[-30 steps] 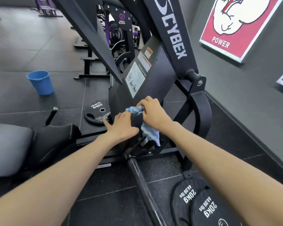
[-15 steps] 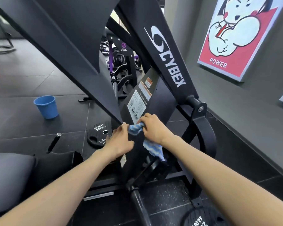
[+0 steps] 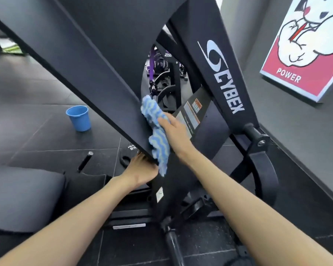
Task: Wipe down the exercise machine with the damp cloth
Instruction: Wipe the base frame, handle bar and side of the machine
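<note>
I am looking into a commercial gym. A black Cybex exercise machine (image 3: 227,79) fills the middle of my view, its sloping frame carrying the brand name and warning labels. At eleven o'clock, beyond it, stand more machines (image 3: 162,62) with purple trim. The floor (image 3: 37,139) is dark rubber tile, with a weight plate (image 3: 130,153) lying at the centre. A "POWER" flexing-cartoon poster (image 3: 304,45) hangs on the grey wall at two o'clock.

Matt black metal machine frame (image 3: 96,77); nubby striped blue cloth (image 3: 155,129); smooth blue plastic bucket (image 3: 79,118) at nine o'clock.
</note>
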Demonstrator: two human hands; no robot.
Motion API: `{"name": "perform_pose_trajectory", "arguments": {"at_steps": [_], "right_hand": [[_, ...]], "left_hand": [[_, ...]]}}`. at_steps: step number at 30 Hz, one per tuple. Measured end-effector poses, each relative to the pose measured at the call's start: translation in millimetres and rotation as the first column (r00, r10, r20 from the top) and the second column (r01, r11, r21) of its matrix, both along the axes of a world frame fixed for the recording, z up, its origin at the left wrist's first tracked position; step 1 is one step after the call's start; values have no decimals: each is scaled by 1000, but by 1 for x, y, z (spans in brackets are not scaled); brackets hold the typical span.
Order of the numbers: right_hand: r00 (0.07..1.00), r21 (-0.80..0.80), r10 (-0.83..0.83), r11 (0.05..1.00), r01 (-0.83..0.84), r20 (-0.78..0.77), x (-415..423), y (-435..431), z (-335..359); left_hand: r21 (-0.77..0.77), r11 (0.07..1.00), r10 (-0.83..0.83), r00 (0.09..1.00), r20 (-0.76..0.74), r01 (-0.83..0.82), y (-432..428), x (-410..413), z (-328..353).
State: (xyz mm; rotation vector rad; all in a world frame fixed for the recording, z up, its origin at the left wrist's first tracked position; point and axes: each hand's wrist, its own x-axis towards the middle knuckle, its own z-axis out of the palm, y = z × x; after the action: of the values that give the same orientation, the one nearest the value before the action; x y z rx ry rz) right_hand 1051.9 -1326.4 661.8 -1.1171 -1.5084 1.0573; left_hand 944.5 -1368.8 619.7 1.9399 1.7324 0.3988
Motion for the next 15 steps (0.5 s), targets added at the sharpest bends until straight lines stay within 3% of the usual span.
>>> {"name": "perform_pose_trajectory", "arguments": {"at_steps": [3, 6, 9, 15], "right_hand": [[999, 19, 15, 1000, -16, 42, -24, -12, -14], [991, -84, -72, 993, 81, 109, -21, -14, -13], [972, -158, -122, 975, 155, 200, -32, -16, 13], [943, -58, -241, 964, 260, 230, -46, -48, 20]], "left_hand": [[-14, 1000, -7, 997, 74, 8, 5, -12, 19], [-41, 999, -12, 983, 183, 20, 9, -24, 46], [-138, 984, -79, 977, 199, 108, 8, -39, 70], [-217, 951, -171, 961, 215, 218, 14, -50, 74]]}}
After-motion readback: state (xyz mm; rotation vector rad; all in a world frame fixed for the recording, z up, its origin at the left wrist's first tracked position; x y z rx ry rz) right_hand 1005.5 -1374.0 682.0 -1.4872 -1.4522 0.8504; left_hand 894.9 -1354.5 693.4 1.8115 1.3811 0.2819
